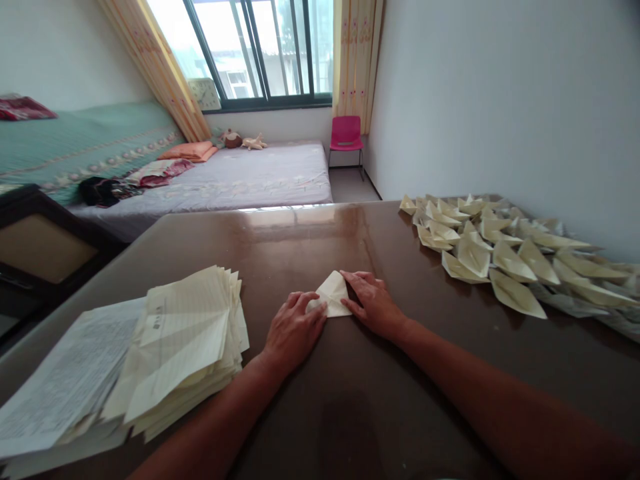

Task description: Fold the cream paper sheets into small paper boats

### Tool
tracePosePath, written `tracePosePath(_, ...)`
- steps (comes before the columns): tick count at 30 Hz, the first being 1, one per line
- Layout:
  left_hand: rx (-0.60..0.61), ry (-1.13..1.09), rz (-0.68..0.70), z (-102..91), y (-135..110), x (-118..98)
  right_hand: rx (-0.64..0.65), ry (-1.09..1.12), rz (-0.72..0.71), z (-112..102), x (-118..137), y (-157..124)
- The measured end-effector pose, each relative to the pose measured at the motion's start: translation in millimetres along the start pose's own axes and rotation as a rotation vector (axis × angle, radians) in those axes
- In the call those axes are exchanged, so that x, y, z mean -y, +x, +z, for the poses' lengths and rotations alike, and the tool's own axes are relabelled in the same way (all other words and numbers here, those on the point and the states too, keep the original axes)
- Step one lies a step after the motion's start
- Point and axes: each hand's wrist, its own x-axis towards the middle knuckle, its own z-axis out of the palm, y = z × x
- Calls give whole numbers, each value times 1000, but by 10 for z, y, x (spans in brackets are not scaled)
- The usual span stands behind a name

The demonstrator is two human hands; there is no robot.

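A small piece of folded cream paper (336, 293) lies on the brown table in front of me, its top corner pointing away and crease lines on its face. My left hand (296, 327) has its fingertips bent over the paper's left corner, pressing it against the tabletop. On the other side, my right hand (373, 300) grips the right edge between thumb and fingers, with the index finger near the top corner. The undersides of both hands are hidden.
A stack of lined paper sheets (185, 333) lies on the left, partly over printed white sheets (70, 367). Many folded paper boats (475, 253) crowd the table's right side against the wall. Beyond the glossy table (280, 247) are a bed (280, 173) and a pink chair (346, 133).
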Motion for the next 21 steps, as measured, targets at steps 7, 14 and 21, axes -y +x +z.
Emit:
tracePosePath(7, -36, -98, -13, 51, -10, 48, 48, -44, -98, -57, 145, -62)
tracePosePath(14, -32, -61, -14, 67, 30, 84, 80, -84, -173, -104, 186, -79)
tracePosePath(21, -62, -70, -8, 35, 4, 9, 120, -194, -311, -192, 173, -63)
